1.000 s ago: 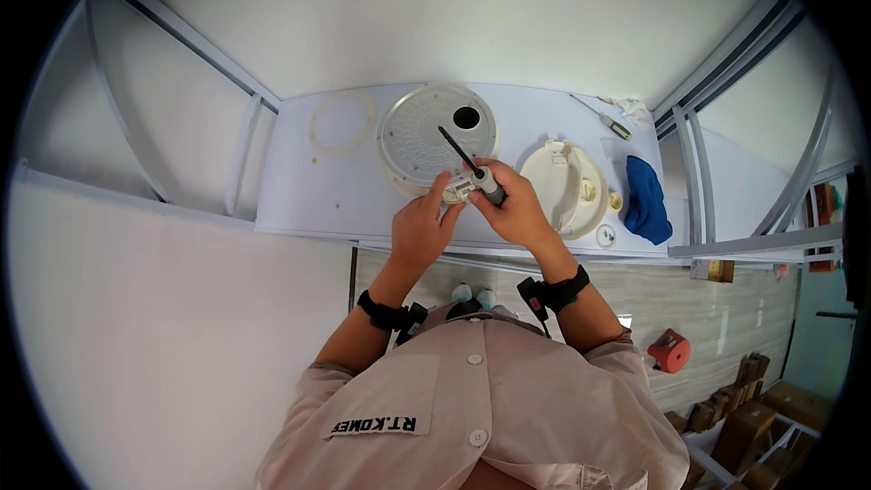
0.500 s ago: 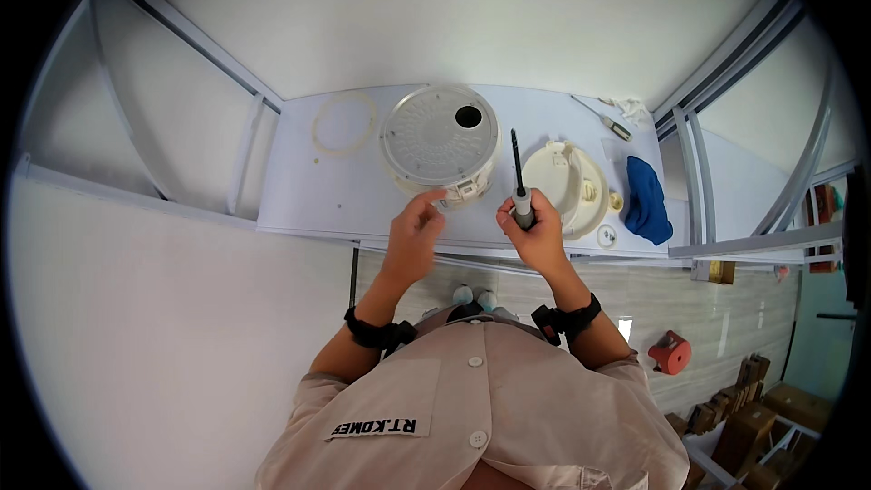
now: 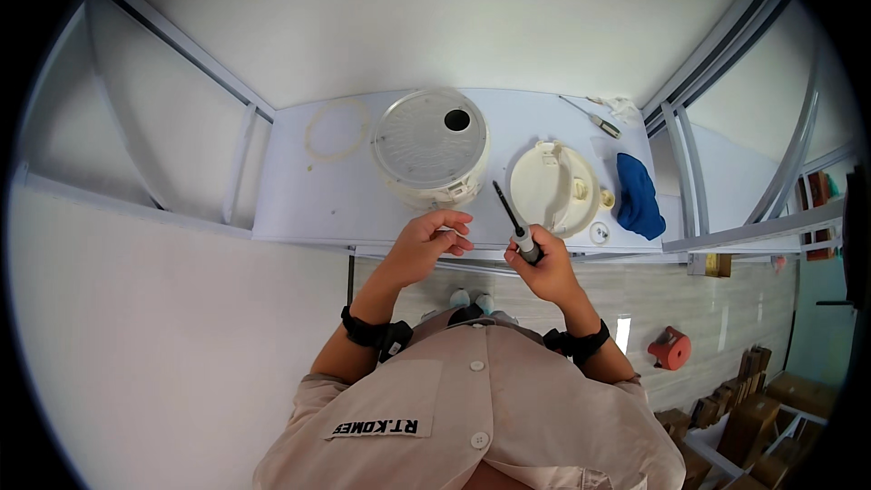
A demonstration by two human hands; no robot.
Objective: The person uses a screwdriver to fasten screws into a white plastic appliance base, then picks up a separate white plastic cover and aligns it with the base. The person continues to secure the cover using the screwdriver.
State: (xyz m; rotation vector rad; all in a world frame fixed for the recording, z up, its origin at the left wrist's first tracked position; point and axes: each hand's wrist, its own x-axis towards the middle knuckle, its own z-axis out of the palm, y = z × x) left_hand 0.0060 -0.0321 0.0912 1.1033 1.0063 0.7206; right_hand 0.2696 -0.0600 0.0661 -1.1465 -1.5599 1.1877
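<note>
My right hand (image 3: 547, 265) grips the handle of a screwdriver (image 3: 510, 214) whose dark shaft points up and left, its tip just short of the cream round lid part (image 3: 552, 186). My left hand (image 3: 425, 243) hovers at the table's front edge, below the round cream appliance body (image 3: 431, 141) with a dark hole in its top face. Its fingers are curled and pinched together; whether a small part sits between them I cannot tell. The two hands are apart and touch neither cream part.
On the white table (image 3: 308, 204) lie a thin cream ring (image 3: 336, 130) at the left, a blue cloth (image 3: 638, 195), a small round part (image 3: 599, 233), and a second screwdriver (image 3: 592, 117) at the back right. Metal frame rails flank the table. A red object (image 3: 670, 348) sits on the floor.
Both hands drew back from the appliance's rim toward me and moved apart. The screwdriver came away with my right hand and now tilts up and left.
</note>
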